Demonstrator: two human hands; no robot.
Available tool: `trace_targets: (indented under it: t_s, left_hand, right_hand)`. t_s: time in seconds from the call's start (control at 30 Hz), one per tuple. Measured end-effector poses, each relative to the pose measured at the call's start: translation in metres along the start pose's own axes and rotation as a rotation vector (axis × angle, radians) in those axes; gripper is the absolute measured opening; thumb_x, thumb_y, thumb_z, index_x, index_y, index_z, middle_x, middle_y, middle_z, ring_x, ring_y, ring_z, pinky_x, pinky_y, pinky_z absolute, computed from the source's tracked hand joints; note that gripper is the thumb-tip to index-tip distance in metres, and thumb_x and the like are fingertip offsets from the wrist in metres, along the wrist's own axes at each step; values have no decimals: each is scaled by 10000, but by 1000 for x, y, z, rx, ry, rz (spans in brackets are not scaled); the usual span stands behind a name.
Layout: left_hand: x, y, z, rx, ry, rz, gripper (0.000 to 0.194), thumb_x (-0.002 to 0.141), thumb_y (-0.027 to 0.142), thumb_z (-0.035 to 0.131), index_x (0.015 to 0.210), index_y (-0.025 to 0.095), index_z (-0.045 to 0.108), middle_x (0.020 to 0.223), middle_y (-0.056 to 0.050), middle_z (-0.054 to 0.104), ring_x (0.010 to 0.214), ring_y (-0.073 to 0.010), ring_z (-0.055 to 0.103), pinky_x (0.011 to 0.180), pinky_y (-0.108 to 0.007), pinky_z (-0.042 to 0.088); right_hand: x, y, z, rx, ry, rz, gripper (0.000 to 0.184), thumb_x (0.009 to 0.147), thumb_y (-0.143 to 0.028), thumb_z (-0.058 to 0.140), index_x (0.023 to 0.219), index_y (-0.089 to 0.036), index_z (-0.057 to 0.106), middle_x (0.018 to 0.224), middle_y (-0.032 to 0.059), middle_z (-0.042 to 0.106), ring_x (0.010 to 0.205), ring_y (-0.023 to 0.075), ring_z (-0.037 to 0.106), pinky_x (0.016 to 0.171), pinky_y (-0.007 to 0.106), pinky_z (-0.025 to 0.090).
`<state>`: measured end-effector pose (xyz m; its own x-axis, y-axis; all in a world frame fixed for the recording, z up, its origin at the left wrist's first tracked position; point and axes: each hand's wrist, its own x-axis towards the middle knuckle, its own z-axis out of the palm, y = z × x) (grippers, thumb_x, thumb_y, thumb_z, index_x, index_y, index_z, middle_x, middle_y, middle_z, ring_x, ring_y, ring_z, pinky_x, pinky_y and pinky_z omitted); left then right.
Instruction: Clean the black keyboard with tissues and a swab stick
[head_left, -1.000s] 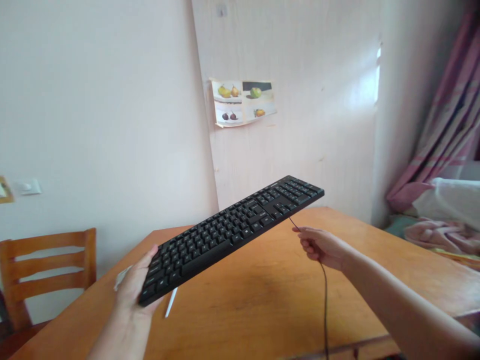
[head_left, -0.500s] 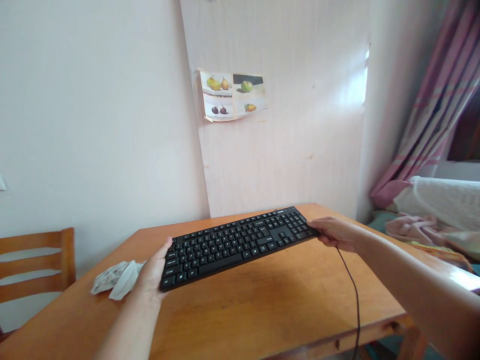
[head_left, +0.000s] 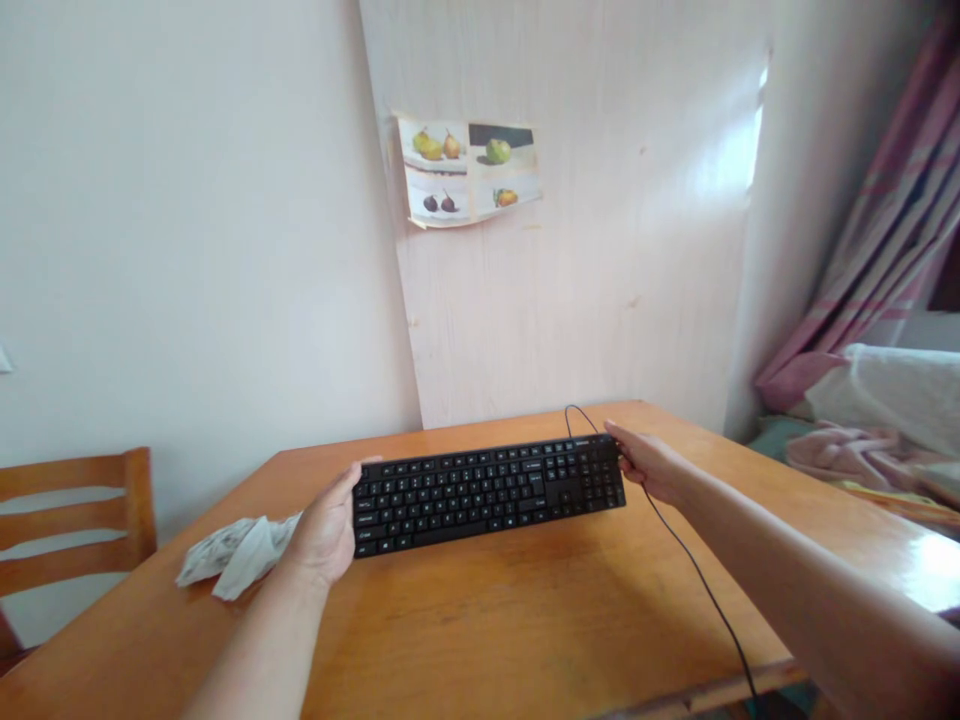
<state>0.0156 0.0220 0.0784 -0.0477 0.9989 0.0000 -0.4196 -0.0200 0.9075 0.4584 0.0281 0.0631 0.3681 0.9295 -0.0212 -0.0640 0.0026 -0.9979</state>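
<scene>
A black keyboard [head_left: 472,498] is held up above the wooden table, its keys facing me. My left hand [head_left: 330,528] grips its left end, the fingers partly hidden behind it. At the other end, my right hand [head_left: 643,462] is closed around the upper right edge. A thin black cable [head_left: 701,580] runs from near my right hand down over the table's front edge. Part of a cable also loops up behind the keyboard's top right.
The wooden table [head_left: 465,630] stands against the wall. Crumpled white tissue or cloth [head_left: 240,555] lies on its left side. A wooden chair [head_left: 75,510] is at far left, and piled bedding [head_left: 862,440] at right. Fruit pictures [head_left: 469,172] hang on the board behind.
The keyboard has become more level and its keys tilt further towards me. My right hand has lowered its end, and a cable loop now shows behind.
</scene>
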Motion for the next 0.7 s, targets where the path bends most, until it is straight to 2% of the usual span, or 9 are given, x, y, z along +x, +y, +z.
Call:
trace_targets:
  t_s: [0.07, 0.17, 0.3, 0.4, 0.5, 0.6, 0.7]
  left_hand:
    - [5, -1, 4, 13, -35, 76, 411, 873, 422, 610, 1206, 189, 668, 1068, -90, 732, 902, -256, 698, 790, -400, 554]
    - [13, -1, 6, 115, -62, 196, 478, 861, 461, 641, 1259, 196, 651, 1163, -98, 707, 1062, -266, 651, 871, -379, 523]
    - [18, -9, 3, 203, -53, 177, 435, 898, 430, 622, 1304, 273, 631, 1327, -70, 641, 1259, -233, 545, 975, -333, 459]
    - [17, -22, 0, 89, -53, 100, 359, 921, 328, 592, 1271, 278, 652, 1412, -61, 585, 1328, -202, 495, 1028, -309, 423]
    - [14, -38, -4, 31, -9, 40, 288, 894, 215, 584, 1152, 237, 712, 1437, -74, 569, 1351, -192, 477, 1074, -294, 391]
    - [13, -48, -11, 74, -4, 23, 261, 830, 162, 620, 1058, 195, 744, 1400, -109, 600, 1364, -210, 473, 1128, -308, 336]
    - [13, -52, -15, 167, -2, 11, 281, 777, 156, 652, 1038, 189, 750, 1375, -130, 619, 1384, -231, 455, 1176, -363, 259]
  right_hand:
    - [5, -3, 4, 37, 108, -74, 348, 825, -449, 681, 675, -199, 492, 537, -47, 399, 411, 60, 331, 314, 167, 131]
    - [12, -9, 6, 85, 186, -156, 272, 781, -380, 705, 702, -203, 514, 532, -43, 410, 411, 73, 341, 316, 193, 161]
    - [19, -4, 8, 143, 228, -196, 183, 770, -334, 622, 738, -229, 476, 596, -28, 461, 444, 96, 396, 330, 216, 245]
    - [16, 14, 8, 164, 191, -191, 151, 759, -332, 578, 735, -232, 468, 633, -9, 497, 487, 114, 437, 359, 228, 306]
    - [5, 37, 3, 150, 105, -152, 96, 724, -291, 576, 731, -212, 523, 683, 18, 550, 545, 127, 481, 389, 222, 329]
    - [-5, 51, -5, 85, 38, -135, 98, 681, -240, 561, 767, -203, 588, 813, 42, 620, 636, 141, 513, 401, 204, 312]
    - [-12, 49, -12, -85, 30, -120, 169, 670, -240, 543, 810, -218, 634, 893, 40, 639, 740, 165, 529, 423, 195, 320]
